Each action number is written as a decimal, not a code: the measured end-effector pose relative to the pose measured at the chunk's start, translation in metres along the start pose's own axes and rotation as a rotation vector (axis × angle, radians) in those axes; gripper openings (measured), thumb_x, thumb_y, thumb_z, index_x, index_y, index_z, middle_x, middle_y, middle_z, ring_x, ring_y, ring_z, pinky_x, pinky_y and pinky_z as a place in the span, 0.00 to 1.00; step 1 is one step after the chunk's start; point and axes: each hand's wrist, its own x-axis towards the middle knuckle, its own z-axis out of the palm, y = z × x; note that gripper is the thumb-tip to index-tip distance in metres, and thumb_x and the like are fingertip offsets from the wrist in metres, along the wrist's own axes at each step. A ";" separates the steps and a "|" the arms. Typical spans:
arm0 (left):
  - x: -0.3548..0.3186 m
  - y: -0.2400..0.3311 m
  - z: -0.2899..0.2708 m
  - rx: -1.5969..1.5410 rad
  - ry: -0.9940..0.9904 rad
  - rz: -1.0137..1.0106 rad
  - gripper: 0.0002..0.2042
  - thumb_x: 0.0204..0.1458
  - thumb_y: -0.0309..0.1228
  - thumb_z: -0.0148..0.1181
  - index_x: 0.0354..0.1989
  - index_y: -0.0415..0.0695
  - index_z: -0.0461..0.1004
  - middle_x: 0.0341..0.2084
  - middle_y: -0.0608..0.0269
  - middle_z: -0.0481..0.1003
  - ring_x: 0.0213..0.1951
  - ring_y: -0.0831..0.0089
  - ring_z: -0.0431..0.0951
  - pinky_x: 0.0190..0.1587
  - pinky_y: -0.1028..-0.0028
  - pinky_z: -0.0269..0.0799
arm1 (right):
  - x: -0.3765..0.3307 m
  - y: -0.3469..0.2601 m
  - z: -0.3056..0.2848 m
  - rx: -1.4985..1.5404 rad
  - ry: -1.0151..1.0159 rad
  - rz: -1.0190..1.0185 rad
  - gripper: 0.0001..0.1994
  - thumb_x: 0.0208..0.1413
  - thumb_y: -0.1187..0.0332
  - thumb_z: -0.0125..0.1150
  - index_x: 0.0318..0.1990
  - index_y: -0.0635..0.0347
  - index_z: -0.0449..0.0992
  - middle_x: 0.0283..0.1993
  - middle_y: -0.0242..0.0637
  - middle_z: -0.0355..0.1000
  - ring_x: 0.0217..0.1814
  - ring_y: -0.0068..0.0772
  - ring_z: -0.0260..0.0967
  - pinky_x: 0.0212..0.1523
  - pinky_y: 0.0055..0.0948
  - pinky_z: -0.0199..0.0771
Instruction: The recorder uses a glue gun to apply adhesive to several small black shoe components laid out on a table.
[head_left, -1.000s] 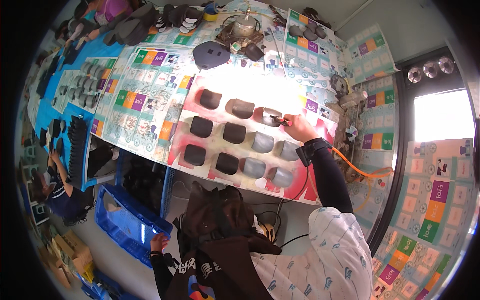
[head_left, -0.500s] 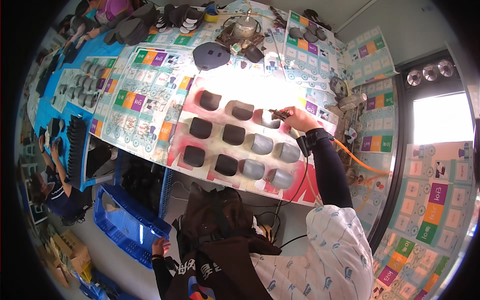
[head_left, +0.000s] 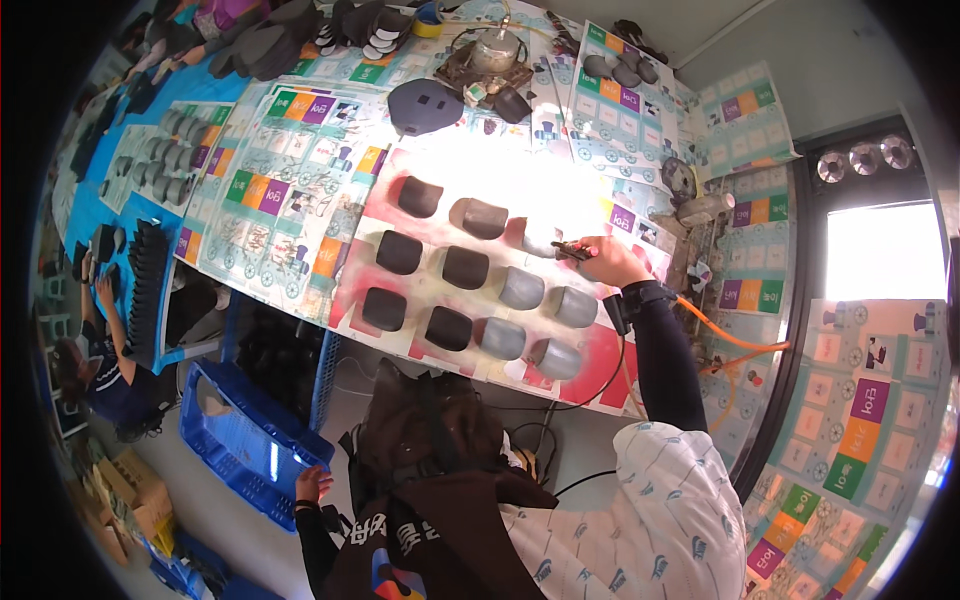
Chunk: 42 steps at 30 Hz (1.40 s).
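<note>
As bright light washes over the tabletop, a person's right hand (head_left: 615,262) closes around a small dark tool (head_left: 571,249) with a reddish part, fingers curled about its body. The tool points left from the hand toward a glare-whitened curved piece (head_left: 537,236); whether tip and piece touch cannot be told. Nearer the body than that hand, and slightly to its left, four pale grey pieces (head_left: 521,288) sit two by two on a pink-stained board (head_left: 605,372). Dark curved pieces (head_left: 399,252) fill the rows farther to the hand's left. A dark band (head_left: 650,296) circles the right wrist, and an orange hose (head_left: 735,341) runs off to its right.

Well apart, low at the person's left side, the left hand (head_left: 313,485) is held with fingers loosely bent beside a blue crate (head_left: 235,440); whether it touches the rim is unclear.

Beyond the right hand and to its left, a metal pot (head_left: 495,52) stands near a dark blue flat piece (head_left: 425,107) with two small holes. Rounded dark pieces (head_left: 627,69) lie on a printed sheet farther beyond the same hand. Far to the left of both hands, a co-worker (head_left: 118,385) reaches toward a blue-covered table (head_left: 205,92).
</note>
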 end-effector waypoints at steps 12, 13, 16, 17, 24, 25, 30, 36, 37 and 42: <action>-0.007 0.021 0.001 0.057 0.013 0.038 0.17 0.60 0.34 0.55 0.55 0.44 0.75 0.39 0.57 0.83 0.33 0.69 0.83 0.33 0.73 0.74 | 0.032 0.071 0.011 0.043 0.140 0.024 0.17 0.50 0.68 0.61 0.49 0.56 0.80 0.33 0.38 0.77 0.32 0.38 0.76 0.39 0.32 0.77; -0.003 0.026 0.007 0.055 -0.002 0.054 0.16 0.60 0.34 0.57 0.55 0.45 0.75 0.39 0.57 0.83 0.32 0.69 0.83 0.32 0.72 0.74 | 0.046 0.098 0.010 0.236 0.072 0.062 0.18 0.48 0.68 0.62 0.49 0.59 0.79 0.32 0.37 0.76 0.29 0.35 0.73 0.35 0.30 0.75; -0.006 0.013 0.000 0.010 0.026 0.023 0.16 0.60 0.34 0.56 0.54 0.45 0.75 0.39 0.57 0.83 0.31 0.68 0.83 0.32 0.72 0.74 | 0.071 0.102 0.004 0.439 -0.089 0.115 0.20 0.44 0.69 0.64 0.48 0.63 0.77 0.30 0.36 0.74 0.25 0.29 0.69 0.29 0.28 0.71; -0.010 0.005 -0.005 0.003 0.042 0.015 0.16 0.60 0.34 0.56 0.54 0.45 0.75 0.39 0.57 0.83 0.31 0.68 0.83 0.32 0.72 0.74 | 0.075 0.081 -0.005 0.437 -0.171 0.144 0.21 0.43 0.69 0.64 0.48 0.65 0.77 0.30 0.37 0.74 0.23 0.27 0.68 0.26 0.28 0.68; -0.023 -0.002 0.008 -0.018 0.048 -0.008 0.15 0.60 0.36 0.56 0.54 0.46 0.75 0.39 0.56 0.82 0.33 0.66 0.83 0.34 0.71 0.74 | 0.102 0.082 -0.024 0.484 -0.144 0.296 0.15 0.40 0.74 0.62 0.40 0.63 0.79 0.17 0.32 0.67 0.16 0.23 0.61 0.18 0.27 0.58; -0.027 -0.001 0.011 -0.008 0.057 -0.011 0.15 0.61 0.37 0.56 0.54 0.47 0.75 0.39 0.56 0.82 0.33 0.66 0.83 0.35 0.71 0.74 | 0.108 0.083 -0.026 0.405 -0.165 0.365 0.12 0.39 0.73 0.62 0.36 0.62 0.80 0.17 0.33 0.68 0.16 0.23 0.63 0.19 0.26 0.59; -0.042 0.006 0.021 0.017 0.084 -0.009 0.15 0.61 0.37 0.56 0.54 0.46 0.75 0.38 0.56 0.82 0.34 0.67 0.83 0.35 0.71 0.74 | 0.139 0.087 -0.031 0.261 -0.240 0.379 0.08 0.39 0.72 0.64 0.30 0.62 0.80 0.18 0.34 0.71 0.18 0.24 0.66 0.20 0.27 0.63; -0.049 0.012 0.030 0.034 0.090 -0.012 0.15 0.61 0.35 0.56 0.53 0.46 0.76 0.38 0.57 0.82 0.34 0.68 0.83 0.35 0.71 0.74 | 0.142 0.024 -0.046 0.268 -0.372 0.419 0.06 0.38 0.69 0.66 0.24 0.62 0.81 0.20 0.33 0.76 0.20 0.26 0.71 0.23 0.28 0.70; -0.047 0.014 0.030 0.047 0.099 -0.006 0.14 0.61 0.35 0.56 0.53 0.45 0.76 0.38 0.57 0.83 0.33 0.68 0.84 0.34 0.71 0.74 | 0.138 0.016 -0.052 0.244 -0.374 0.373 0.06 0.38 0.69 0.66 0.23 0.62 0.80 0.20 0.33 0.75 0.20 0.26 0.71 0.22 0.29 0.70; -0.038 0.027 0.029 0.020 0.049 0.038 0.13 0.62 0.33 0.56 0.53 0.45 0.76 0.39 0.57 0.83 0.33 0.69 0.84 0.32 0.73 0.74 | 0.133 0.060 -0.042 0.355 -0.321 0.376 0.04 0.37 0.70 0.64 0.20 0.61 0.77 0.16 0.33 0.71 0.16 0.25 0.68 0.18 0.30 0.65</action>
